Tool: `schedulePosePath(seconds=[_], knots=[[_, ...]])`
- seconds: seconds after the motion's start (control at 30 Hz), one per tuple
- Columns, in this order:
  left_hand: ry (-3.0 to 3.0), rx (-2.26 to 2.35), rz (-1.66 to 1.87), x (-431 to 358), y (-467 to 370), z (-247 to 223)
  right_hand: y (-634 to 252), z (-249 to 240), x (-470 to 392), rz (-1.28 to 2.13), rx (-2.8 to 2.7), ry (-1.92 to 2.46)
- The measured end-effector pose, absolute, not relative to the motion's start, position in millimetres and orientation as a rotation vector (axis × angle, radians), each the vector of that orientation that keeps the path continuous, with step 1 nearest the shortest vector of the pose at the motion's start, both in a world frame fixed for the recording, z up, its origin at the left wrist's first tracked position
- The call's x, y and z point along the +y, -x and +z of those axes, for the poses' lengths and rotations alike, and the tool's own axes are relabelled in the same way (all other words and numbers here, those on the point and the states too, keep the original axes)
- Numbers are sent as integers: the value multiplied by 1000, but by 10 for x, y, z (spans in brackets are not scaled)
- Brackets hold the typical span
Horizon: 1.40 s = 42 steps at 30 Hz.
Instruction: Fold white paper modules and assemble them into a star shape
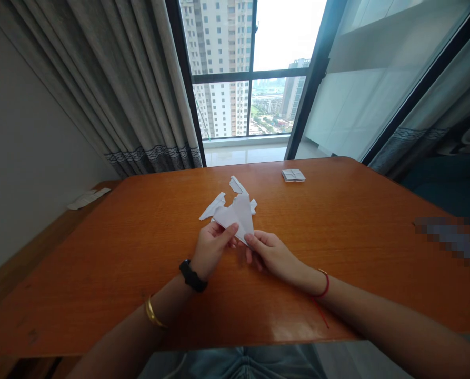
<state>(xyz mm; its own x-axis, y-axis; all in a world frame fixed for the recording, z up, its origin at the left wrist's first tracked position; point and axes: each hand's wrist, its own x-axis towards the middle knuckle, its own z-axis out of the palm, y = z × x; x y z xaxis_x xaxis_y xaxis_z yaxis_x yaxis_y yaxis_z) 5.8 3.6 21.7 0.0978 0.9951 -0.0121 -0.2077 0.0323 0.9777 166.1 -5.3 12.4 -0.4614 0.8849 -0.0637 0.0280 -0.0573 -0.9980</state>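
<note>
A folded sheet of white paper point(240, 213) is held up over the middle of the table, its wide notched end pointing away from me. My left hand point(213, 245) pinches its left side, thumb on top and fingers underneath. At its near, narrow corner my right hand point(272, 251) grips it between thumb and fingers. Just beyond lie folded white paper pieces: a long one point(213, 206) to the left, another point(238, 185) at the back, and a small one point(253, 206) partly hidden behind the held paper.
The brown wooden table point(140, 252) spans the view. A flat stack of folded white paper point(293, 175) sits near its far edge. White paper point(88, 198) lies on a ledge at the left. Grey curtains point(151, 105) and a window stand behind. A blurred patch covers the right edge.
</note>
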Motion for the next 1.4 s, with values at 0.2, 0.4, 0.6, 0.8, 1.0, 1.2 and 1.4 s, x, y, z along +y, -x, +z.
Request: schedulePosePath(seconds=[0.2,0.4,0.6,0.8,1.0,1.2,1.4], knots=[[-1057,884,1135,73,22,234,-1720,181,-21,1669,-1464,943],[-1054,804,1039,71,39,306,-1763,217,12,1787,-1503,873],[-1278,966,995,85,29,270,-1818,257,92,1436,-1492,1043],[-1188,830,992,92,10,238,-1858,299,98,1551,-1334,966],[-1142,946,1083,127,15,145,-1817,209,137,1508,-1306,1007],[-1074,1036,1084,176,-11,37,-1830,86,189,1165,-1558,1087],[-1134,1088,1127,179,-44,-2,-1824,30,203,1039,-1658,1104]])
